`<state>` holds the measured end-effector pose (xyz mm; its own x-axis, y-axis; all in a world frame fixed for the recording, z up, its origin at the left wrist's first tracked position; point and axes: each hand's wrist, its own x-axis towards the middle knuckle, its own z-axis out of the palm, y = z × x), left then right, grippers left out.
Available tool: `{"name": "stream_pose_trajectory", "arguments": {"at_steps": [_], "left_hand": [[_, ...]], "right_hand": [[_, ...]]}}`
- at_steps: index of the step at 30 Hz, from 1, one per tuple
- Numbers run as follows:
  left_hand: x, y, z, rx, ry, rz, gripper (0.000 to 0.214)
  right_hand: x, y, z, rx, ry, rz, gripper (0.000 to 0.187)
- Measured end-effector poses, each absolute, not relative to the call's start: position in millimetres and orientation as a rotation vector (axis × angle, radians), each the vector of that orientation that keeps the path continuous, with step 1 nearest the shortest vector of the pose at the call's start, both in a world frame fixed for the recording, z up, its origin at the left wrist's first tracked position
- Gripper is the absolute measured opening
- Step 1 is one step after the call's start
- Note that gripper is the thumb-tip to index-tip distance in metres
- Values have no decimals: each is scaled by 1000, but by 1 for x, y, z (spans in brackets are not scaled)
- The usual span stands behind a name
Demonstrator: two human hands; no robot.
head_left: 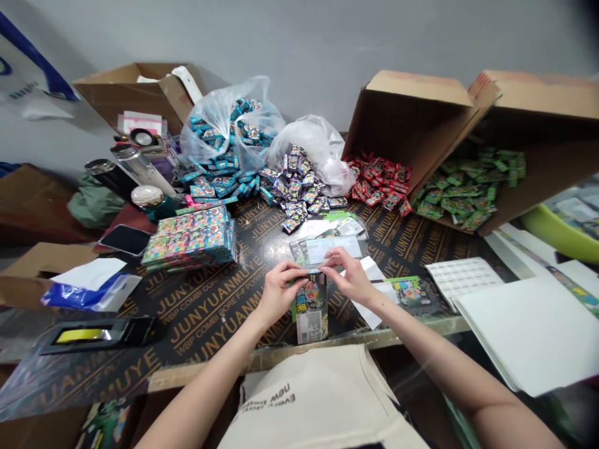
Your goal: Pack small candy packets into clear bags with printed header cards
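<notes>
Both hands meet over a small clear packet [311, 307] with a colourful printed card inside, held upright near the front edge of the dark plywood table [201, 305]. My left hand [279, 291] pinches the packet's top left corner. My right hand [349, 274] pinches the top right, fingers pressed on the flap. More clear bags and a white slip [327, 248] lie just behind the hands. A finished-looking packet [412, 293] lies to the right.
Heaps of small boxes lie at the back: blue ones [224, 159] in a plastic bag, purple ones [294, 184], red ones [381, 181] and green ones [463, 187] spilling from tipped cardboard boxes. A stack of colourful packs [191, 237] stands left. White sheets [528, 330] lie right.
</notes>
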<state>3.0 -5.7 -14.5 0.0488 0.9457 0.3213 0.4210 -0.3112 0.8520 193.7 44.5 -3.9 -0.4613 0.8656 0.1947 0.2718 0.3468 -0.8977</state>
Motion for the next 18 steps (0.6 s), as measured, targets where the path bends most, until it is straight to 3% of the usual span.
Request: {"name": "stream_pose_trajectory", "arguments": {"at_steps": [5, 11, 18], "left_hand": [[2, -6, -9, 1809, 1367, 1200, 12], [2, -4, -18, 1533, 1373, 1261, 7], [3, -7, -16, 1536, 1382, 1274, 6]], "right_hand": [[191, 65, 19, -979, -1963, 1003, 16], [169, 75, 27, -885, -1934, 1620, 24], [161, 69, 13, -940, -1921, 1790, 30]]}}
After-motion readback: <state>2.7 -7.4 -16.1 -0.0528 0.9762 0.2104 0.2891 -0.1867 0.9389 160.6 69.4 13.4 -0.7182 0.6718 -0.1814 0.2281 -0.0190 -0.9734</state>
